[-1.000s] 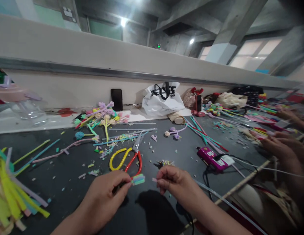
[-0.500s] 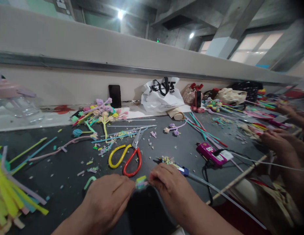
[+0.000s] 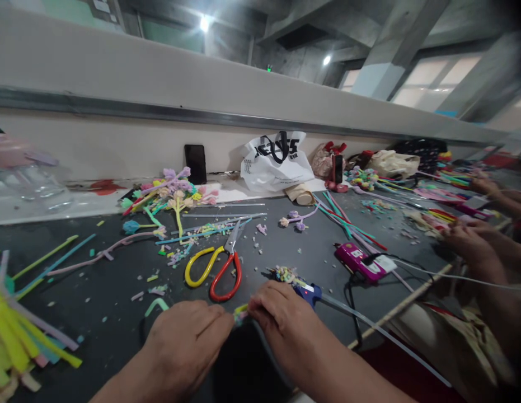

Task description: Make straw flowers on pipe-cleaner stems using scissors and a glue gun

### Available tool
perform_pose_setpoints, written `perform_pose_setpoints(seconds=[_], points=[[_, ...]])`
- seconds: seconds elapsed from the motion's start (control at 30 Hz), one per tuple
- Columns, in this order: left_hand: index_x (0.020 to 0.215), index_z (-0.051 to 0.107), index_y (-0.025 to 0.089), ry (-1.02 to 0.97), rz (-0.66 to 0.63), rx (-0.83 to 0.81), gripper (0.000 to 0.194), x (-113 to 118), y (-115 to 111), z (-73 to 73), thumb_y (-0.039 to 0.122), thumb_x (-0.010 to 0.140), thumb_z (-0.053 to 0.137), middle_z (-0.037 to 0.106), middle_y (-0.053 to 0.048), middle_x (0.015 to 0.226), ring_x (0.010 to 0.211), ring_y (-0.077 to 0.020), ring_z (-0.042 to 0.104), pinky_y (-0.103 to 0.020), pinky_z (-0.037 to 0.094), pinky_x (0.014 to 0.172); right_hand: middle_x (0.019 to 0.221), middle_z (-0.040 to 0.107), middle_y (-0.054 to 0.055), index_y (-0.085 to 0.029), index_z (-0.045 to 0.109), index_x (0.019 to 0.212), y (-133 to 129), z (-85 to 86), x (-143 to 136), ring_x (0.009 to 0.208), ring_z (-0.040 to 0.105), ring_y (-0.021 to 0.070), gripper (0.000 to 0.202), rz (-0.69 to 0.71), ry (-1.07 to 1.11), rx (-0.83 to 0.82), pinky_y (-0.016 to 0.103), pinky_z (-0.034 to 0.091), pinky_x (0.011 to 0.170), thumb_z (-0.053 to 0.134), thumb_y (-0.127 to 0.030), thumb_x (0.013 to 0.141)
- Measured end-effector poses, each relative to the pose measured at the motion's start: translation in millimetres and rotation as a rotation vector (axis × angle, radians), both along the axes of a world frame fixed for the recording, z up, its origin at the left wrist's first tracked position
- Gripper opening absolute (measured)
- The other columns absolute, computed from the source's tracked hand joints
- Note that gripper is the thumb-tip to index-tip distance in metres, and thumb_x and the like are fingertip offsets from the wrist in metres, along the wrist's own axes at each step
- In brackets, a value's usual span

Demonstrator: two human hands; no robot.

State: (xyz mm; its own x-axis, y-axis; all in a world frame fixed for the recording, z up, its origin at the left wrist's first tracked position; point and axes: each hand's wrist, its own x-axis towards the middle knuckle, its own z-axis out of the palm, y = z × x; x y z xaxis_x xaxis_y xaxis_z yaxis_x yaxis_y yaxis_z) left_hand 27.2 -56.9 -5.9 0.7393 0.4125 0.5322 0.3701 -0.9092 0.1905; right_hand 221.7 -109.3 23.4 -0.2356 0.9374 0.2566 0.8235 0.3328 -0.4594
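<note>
Got my left hand and right hand pinching a stubby pastel bundle, nearer me than the red-and-yellow-handled steel scissors, probably for control.

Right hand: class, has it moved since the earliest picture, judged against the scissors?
Yes: the right hand has moved left, so that it is now nearer to the scissors, which lie in place.

Shows left hand and right hand, both bare and rounded across the knuckles; continues past uncovered wrists into bare forearms, smooth in contour.
</note>
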Motion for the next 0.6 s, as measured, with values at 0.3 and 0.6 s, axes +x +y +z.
perform_pose_setpoints(seconds=[0.3, 0.6], points=[[0.096, 0.063, 0.026, -0.034, -0.026, -0.035, 0.023, -1.0, -2.3, -2.8, 0.016, 0.079, 0.051, 0.066, -0.003, 0.076, 0.063, -0.0156, 0.054, -0.027, 0.036, 0.059, 0.079, 0.058, 0.004, -0.018, 0.055, 0.076, -1.6, 1.9, -2.0, 0.078, 0.051, 0.0175, 0.018, 0.048, -0.092, -0.029, 0.032, 0.041, 0.070, 0.043, -0.006, 0.082], [0.093, 0.061, 0.023, 0.030, -0.013, 0.096, 0.020, -0.3, -4.0, 0.5, 0.015, 0.080, 0.049, 0.067, -0.003, 0.076, 0.063, -0.0147, 0.056, -0.026, 0.038, 0.060, 0.074, 0.056, 0.002, -0.018, 0.052, 0.072, -1.0, 5.1, -6.8, 0.069, 0.050, 0.0148, 0.019, 0.018, -0.066, -0.067, 0.028, 0.040, 0.063, 0.043, -0.002, 0.079]])
